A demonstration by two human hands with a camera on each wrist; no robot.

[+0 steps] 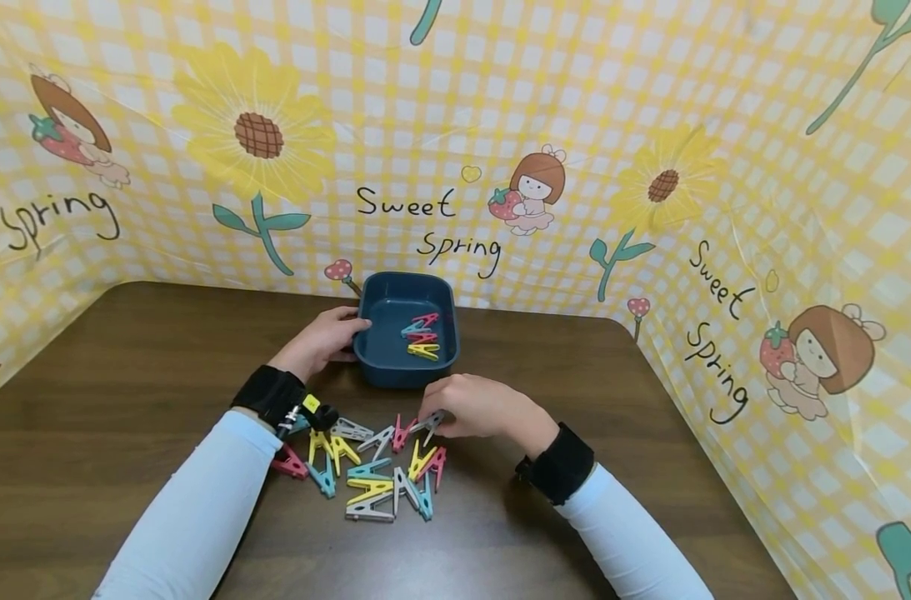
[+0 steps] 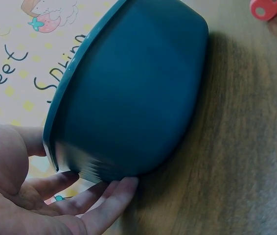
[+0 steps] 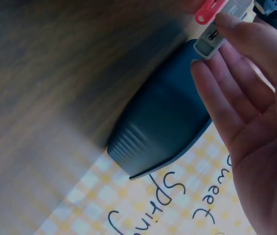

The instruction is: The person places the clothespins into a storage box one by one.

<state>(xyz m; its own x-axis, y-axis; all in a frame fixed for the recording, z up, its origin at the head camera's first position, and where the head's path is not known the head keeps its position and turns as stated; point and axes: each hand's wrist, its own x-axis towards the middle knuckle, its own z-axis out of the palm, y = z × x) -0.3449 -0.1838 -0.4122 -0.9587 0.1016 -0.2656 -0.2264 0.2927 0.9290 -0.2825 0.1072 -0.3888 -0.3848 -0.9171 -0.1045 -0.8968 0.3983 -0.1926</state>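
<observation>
Left hand (image 1: 322, 341): rested against the left wall of the blue tub (image 1: 370, 360), fingers (image 2: 110, 197) laid loosely straight along its base, thumb at the rim (grip relaxed, nothing clasped).
Right hand (image 1: 476, 406): curled just near of the tub, fingertips (image 3: 226, 22) pinching a grey clothes peg (image 3: 211, 39) at the far edge of the peg pile.
Blue tub: stood on the brown worktop (image 1: 110, 392) near the far edge, centre, upright.
Pegs in tub (image 1: 422, 335): a few lay inside, teal, pink and yellow.
Peg pile (image 1: 372, 467): spread on the worktop between the two forearms, near of the tub (pink, yellow, teal, grey).
Backdrop (image 1: 455, 142): yellow checked sheet, printed with sunflowers.
</observation>
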